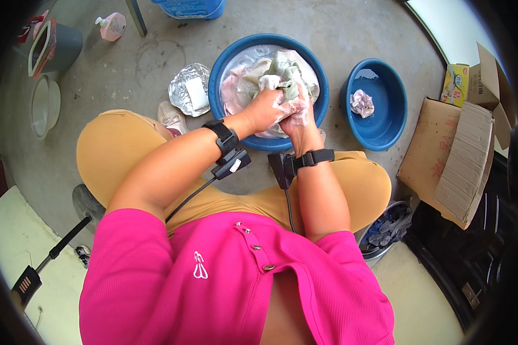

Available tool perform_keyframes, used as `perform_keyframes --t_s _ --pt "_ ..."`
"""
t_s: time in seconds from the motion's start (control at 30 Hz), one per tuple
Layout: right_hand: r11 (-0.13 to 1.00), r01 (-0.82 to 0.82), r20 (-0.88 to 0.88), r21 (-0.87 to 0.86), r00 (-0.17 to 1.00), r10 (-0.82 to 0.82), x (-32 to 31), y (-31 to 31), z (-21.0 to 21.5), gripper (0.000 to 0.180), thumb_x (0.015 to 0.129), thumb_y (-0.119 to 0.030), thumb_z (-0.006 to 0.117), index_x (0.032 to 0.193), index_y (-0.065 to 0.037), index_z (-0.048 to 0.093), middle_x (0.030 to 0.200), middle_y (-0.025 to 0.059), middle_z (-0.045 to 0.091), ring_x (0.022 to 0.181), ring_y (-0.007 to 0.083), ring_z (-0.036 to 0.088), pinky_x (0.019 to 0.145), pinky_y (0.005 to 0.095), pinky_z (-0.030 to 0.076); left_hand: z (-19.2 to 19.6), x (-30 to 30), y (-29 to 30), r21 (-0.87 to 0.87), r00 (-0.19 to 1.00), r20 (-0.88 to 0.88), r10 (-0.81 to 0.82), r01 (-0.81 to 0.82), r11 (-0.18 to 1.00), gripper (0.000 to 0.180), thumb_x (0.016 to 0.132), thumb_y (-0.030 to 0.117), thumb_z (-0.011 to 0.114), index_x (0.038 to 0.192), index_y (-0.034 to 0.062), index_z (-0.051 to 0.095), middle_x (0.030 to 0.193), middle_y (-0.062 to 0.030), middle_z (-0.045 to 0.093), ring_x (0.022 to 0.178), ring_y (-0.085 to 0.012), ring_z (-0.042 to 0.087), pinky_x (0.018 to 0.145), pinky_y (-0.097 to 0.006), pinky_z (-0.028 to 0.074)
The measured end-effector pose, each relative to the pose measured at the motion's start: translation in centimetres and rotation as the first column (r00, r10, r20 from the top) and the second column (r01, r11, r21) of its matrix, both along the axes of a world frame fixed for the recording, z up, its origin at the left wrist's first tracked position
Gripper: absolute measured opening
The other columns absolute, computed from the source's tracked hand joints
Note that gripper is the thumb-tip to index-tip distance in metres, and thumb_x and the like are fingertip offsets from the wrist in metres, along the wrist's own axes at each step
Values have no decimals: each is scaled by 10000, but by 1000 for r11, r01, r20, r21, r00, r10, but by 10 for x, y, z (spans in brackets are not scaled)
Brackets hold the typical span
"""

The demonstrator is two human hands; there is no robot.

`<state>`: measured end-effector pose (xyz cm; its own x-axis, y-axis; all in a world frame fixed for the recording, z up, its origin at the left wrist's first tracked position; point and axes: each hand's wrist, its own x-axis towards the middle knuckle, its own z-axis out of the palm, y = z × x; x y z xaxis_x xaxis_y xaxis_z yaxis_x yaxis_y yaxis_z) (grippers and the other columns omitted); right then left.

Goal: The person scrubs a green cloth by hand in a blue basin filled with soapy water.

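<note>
A large blue basin (217, 75) on the floor in front of me holds soapy water and wet cloth. Over it my left hand (269, 110) and my right hand (298, 115) are pressed together, both with suds on them. Both are closed on a pale greenish wet cloth (293, 68) that bunches up between and beyond them. More cloth, whitish and pink (236, 92), lies in the suds on the basin's left side. My fingers are partly hidden by the cloth and foam.
A white soap bar (197, 94) lies on a foil-like tray (181, 80) left of the basin. To the right, a smaller blue basin (380, 135) holds water and a crumpled pale cloth (361, 103). Cardboard boxes (429, 144) stand far right; a pink bottle (113, 27) stands far left.
</note>
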<state>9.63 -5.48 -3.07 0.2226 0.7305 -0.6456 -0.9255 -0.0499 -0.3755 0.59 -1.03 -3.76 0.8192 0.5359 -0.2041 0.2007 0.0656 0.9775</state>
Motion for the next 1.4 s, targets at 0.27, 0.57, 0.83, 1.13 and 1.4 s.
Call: perform_keyframes --t_s 0.27,0.57,0.83,1.13,1.4 --pt "993 71 84 -97 994 -63 -4 -4 -12 300 871 -259 378 1025 -59 542 1005 93 589 909 233 565 806 373 452 0 14 1 458 992 42 119 -125 880 320 818 307 487 794 14 615 789 -232 586 748 -405 552 647 -447 442" --pt "996 94 615 9 785 -79 -2 -3 2 251 858 -66 451 1084 10 529 1057 73 559 942 166 527 832 272 406 21 7 22 -335 969 43 244 -216 917 280 889 204 447 951 -25 595 861 -79 618 798 -126 536 748 -283 418" --pt "989 98 710 108 689 -146 17 -4 18 305 762 -62 630 1043 5 531 1024 86 584 938 168 545 804 267 421 28 -8 56 -525 865 36 500 -410 746 194 866 247 478 971 99 548 940 2 560 861 -104 500 722 -261 400" --pt "995 88 313 39 945 -96 -1 1 25 282 835 -68 511 1102 22 501 1075 117 564 987 227 542 882 327 421 -2 6 26 338 932 110 346 -362 868 221 878 189 454 1022 29 505 971 -180 574 923 -276 557 786 -361 435" --pt "992 22 -32 -126 999 -26 -15 -6 15 282 895 -236 385 1060 -41 504 967 119 584 896 263 555 809 404 447 19 0 8 721 948 -267 172 78 688 237 804 303 487 760 115 625 711 -119 624 663 -291 611 549 -395 475"
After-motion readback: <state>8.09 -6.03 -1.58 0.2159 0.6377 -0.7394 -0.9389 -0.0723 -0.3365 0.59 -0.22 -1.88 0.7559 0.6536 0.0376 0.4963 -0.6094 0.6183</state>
